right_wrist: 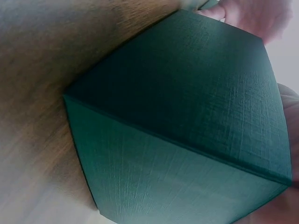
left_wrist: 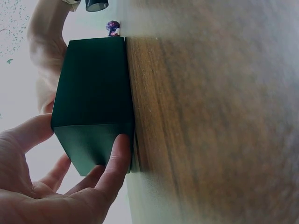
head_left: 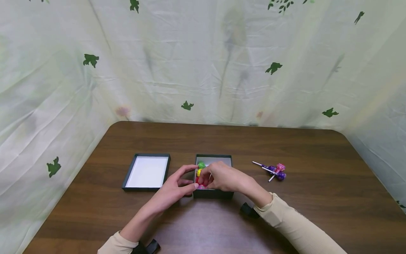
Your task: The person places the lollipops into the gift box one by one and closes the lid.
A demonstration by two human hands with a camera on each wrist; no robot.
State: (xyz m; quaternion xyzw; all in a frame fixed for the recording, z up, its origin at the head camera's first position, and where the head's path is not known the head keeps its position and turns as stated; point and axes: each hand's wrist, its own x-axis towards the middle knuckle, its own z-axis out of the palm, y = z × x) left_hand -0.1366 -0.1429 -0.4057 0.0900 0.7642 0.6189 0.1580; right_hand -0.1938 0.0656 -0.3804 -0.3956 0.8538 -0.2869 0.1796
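Note:
In the head view, an open dark green box [head_left: 214, 194] holds several wrapped lollipops, with green [head_left: 201, 164], yellow [head_left: 198, 172] and pink-red heads in a row along its left wall. My right hand [head_left: 223, 176] reaches in from the right, its curled fingertips pinching a lollipop in this row; the fingers hide most of it. A bit of white stick shows by the fingers. My left hand [head_left: 176, 187] is at the box's left side. In the left wrist view, its extended fingers [left_wrist: 119, 151] touch the side wall, with the thumb at the near corner.
To the left lies the box lid [head_left: 130, 173], its white inside facing up. Several lollipops [head_left: 276, 171], purple and pink with white sticks, lie in a crossed pile right of the box. A pale leaf-patterned curtain [head_left: 203, 70] hangs behind the brown wooden table [head_left: 317, 183].

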